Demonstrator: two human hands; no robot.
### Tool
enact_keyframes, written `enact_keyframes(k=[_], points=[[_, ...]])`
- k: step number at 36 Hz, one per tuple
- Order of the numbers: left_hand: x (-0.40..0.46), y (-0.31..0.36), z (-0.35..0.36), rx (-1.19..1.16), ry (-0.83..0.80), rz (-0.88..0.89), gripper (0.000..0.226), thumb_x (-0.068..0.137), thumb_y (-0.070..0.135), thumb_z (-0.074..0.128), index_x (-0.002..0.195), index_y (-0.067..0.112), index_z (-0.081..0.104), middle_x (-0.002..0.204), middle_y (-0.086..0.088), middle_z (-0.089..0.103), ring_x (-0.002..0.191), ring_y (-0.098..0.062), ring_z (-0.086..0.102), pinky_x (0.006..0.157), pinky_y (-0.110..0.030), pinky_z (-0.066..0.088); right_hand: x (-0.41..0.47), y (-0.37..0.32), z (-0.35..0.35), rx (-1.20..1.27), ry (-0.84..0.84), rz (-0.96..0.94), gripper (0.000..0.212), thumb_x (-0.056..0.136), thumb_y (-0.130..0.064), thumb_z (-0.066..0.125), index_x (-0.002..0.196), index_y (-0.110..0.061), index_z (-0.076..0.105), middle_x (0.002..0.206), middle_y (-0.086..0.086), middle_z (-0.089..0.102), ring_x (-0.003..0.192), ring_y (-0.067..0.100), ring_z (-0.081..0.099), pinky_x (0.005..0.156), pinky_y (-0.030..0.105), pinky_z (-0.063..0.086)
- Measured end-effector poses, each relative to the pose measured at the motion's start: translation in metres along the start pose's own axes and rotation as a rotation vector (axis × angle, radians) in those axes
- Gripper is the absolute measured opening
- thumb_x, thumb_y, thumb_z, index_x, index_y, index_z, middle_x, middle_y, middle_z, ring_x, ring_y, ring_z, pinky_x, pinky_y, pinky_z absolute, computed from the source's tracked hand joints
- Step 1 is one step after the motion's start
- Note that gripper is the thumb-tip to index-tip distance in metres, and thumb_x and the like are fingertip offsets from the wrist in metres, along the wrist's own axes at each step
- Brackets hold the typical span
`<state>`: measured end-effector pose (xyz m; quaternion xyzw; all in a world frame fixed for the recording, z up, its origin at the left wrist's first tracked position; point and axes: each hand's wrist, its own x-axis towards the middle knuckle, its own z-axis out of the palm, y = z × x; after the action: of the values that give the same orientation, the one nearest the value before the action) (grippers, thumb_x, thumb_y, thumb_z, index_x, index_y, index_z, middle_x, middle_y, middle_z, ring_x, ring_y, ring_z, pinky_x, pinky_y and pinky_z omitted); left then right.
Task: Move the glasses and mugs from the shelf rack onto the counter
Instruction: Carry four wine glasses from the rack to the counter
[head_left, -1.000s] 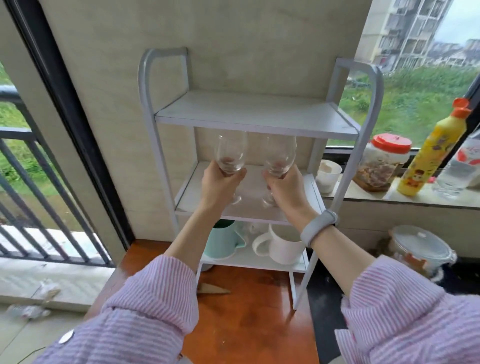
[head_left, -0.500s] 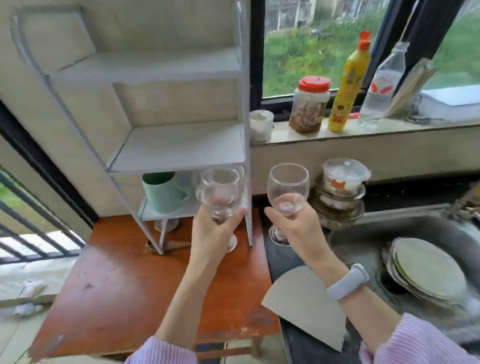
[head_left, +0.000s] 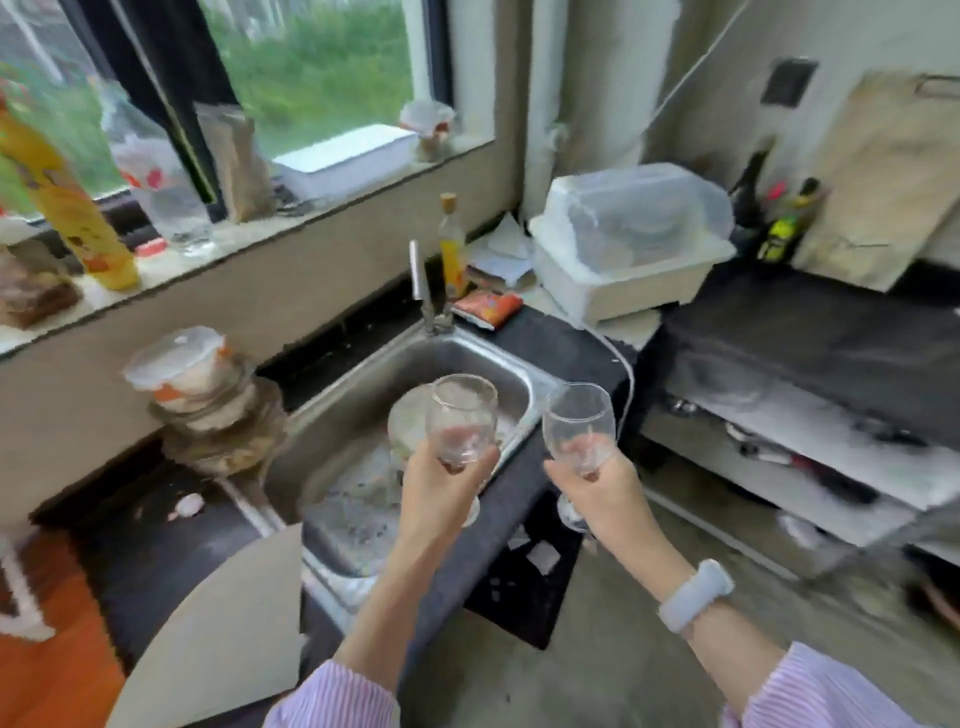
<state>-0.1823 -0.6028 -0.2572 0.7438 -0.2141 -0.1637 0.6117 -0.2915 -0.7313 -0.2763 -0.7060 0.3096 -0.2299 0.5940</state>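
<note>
- We are facing a dark stone counter (head_left: 810, 332) and its stainless steel sink (head_left: 363, 415).
- Our left hand (head_left: 441, 493) is gripping 1 clear stemmed glass (head_left: 461, 418) upright above the sink.
- Our right hand (head_left: 602, 488) is gripping a 2nd clear stemmed glass (head_left: 579, 426) beyond the counter edge.

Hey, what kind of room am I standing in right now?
Most likely a small home kitchen. There is a steel sink with a tap set in a dark counter, and a covered dish rack beside it. Your hands hold two wine glasses.
</note>
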Motion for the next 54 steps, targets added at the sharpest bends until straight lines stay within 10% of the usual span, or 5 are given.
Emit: enact_keyframes(k=[10,20,35,47,54], points=[[0.014,0.029,0.233,0.061,-0.580,0.052,0.022,0.074,0.028,0.072,0.073,0.028,0.050,0.054,0.009,0.048,0.050,-0.013,0.046,0.051,-0.028,0.034,-0.020,0.061,-0.202,-0.053,0.548,0.142,0.022,0.077,-0.019,0.071,0.090,-0.019,0.053,0.074,-0.003,0.057,0.066,0.013,0.053,0.061,0.022,0.039],[0.030,0.055,0.425,0.096,-0.925,0.098,0.020,0.076,0.026,0.070,0.086,0.015,0.056,0.058,0.007,0.049,0.054,-0.018,0.050,0.050,-0.028,0.036,-0.013,0.100,-0.342,0.034,0.868,0.244,0.022,0.079,-0.013,0.066,0.068,-0.020,0.049,0.037,-0.014,0.047,0.033,0.001,0.041,0.038,0.012,0.030],[0.137,0.095,0.672,0.159,-1.081,0.157,0.021,0.075,0.024,0.072,0.086,0.015,0.057,0.067,0.005,0.059,0.055,-0.005,0.054,0.048,-0.016,0.044,0.128,0.124,-0.529,0.003,0.993,0.266,0.029,0.080,-0.012,0.065,0.064,-0.020,0.042,0.037,-0.016,0.046,0.036,0.001,0.040,0.042,0.014,0.033],[0.164,0.095,0.846,0.169,-1.120,0.063,0.021,0.076,0.020,0.073,0.088,0.024,0.056,0.082,0.010,0.061,0.076,-0.008,0.059,0.067,-0.024,0.047,0.199,0.181,-0.674,0.010,1.009,0.371,0.022,0.078,-0.023,0.068,0.096,-0.020,0.055,0.084,-0.009,0.062,0.080,0.005,0.059,0.067,0.018,0.042],[0.174,0.077,0.974,0.204,-1.140,0.001,0.028,0.075,0.020,0.074,0.096,0.018,0.056,0.083,0.009,0.061,0.078,-0.008,0.058,0.066,-0.019,0.044,0.260,0.252,-0.788,0.110,0.952,0.400,0.025,0.078,-0.020,0.067,0.099,-0.019,0.053,0.086,-0.004,0.062,0.071,0.007,0.058,0.051,0.005,0.045]])
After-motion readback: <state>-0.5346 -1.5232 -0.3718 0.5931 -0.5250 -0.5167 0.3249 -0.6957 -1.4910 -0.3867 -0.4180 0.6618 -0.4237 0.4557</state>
